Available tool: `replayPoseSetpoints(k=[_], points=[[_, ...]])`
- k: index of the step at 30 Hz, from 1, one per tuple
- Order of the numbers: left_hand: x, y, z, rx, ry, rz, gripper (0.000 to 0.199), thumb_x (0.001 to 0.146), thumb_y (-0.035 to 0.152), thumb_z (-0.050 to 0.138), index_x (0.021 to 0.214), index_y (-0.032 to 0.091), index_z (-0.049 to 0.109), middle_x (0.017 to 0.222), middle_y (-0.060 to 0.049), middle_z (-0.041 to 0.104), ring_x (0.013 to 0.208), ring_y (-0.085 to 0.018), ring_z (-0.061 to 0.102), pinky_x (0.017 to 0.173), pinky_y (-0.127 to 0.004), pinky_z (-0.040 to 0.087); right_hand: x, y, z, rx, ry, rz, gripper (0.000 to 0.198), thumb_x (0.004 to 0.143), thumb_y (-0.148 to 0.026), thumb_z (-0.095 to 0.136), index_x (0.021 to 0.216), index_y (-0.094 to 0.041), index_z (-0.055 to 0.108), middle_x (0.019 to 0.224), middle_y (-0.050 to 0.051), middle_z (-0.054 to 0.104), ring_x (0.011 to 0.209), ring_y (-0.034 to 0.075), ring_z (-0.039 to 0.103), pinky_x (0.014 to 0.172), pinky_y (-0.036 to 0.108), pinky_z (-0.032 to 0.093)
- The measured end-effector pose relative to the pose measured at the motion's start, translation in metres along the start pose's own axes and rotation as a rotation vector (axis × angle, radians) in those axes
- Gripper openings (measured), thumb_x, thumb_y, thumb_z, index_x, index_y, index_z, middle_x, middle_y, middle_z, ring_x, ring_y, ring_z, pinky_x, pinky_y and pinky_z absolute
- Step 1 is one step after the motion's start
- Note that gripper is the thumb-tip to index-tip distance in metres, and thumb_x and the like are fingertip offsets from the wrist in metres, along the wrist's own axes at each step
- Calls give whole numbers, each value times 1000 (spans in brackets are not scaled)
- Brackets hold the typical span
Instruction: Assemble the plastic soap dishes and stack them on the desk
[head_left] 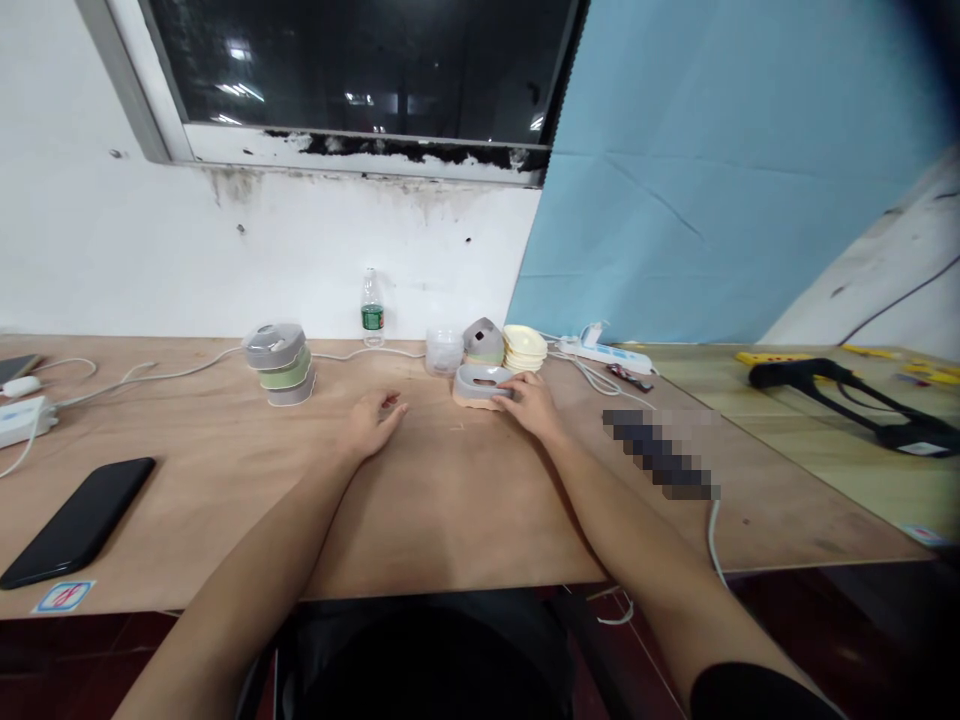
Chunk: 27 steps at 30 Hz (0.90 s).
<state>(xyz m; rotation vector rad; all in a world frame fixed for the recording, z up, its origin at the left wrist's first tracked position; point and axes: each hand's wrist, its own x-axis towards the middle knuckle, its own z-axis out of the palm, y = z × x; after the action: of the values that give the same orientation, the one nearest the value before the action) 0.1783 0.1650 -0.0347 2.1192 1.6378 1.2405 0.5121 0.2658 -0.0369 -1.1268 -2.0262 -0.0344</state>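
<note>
My right hand [531, 402] pinches the right edge of a low grey plastic piece [466, 386] with a dark oval slot and a beige lower rim. This piece sits on or just above the wooden table; I cannot tell which. My left hand [369, 424] rests on the tabletop further left, its fingers loosely bent and apart, holding nothing. Behind the pinched piece stand a rounded grey part with a square hole [484, 340], a stack of cream-coloured cups [525, 346] and clear plastic cups [444, 352]. To the left is a stacked grey and green container [280, 366].
A plastic bottle [372, 312] stands by the wall. White cables run along the back to a power strip [609, 356]. A black phone [79, 520] lies at the left, and a blurred dark object [664, 458] at the right. A black frame-like item [847, 405] occupies the neighbouring table.
</note>
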Motion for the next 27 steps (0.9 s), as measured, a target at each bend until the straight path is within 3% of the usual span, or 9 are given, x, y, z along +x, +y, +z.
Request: replayPoseSetpoints(k=[20,23,25,27], points=[[0,-6,3,94,-31,56,43,89,50,50,111,16,61,105,-10,67,96,-22,63,88,-37,49,0,-9,3,-27,67,41,30,77,-45,68,91,-19,73,92,8,60,92,24,56,86,38,46],[5,-6,-11,191,82,85,40,89,48,52,113,18,60,113,-10,63,107,-24,58,96,-39,44,0,-10,2,-5,104,76,33,78,-48,65,93,-19,72,94,8,59,91,23,57,85,38,46],[12,-8,-30,297,254,63,41,86,47,57,115,18,60,124,-12,56,118,-28,50,104,-44,36,0,-10,1,9,149,72,34,80,-48,63,93,-18,72,94,8,59,91,23,58,85,38,46],[20,-11,-54,371,485,-46,50,81,48,63,119,16,57,136,-16,44,129,-32,38,108,-50,26,0,-10,-1,21,187,63,34,81,-48,62,91,-18,71,92,8,60,90,23,58,85,38,46]])
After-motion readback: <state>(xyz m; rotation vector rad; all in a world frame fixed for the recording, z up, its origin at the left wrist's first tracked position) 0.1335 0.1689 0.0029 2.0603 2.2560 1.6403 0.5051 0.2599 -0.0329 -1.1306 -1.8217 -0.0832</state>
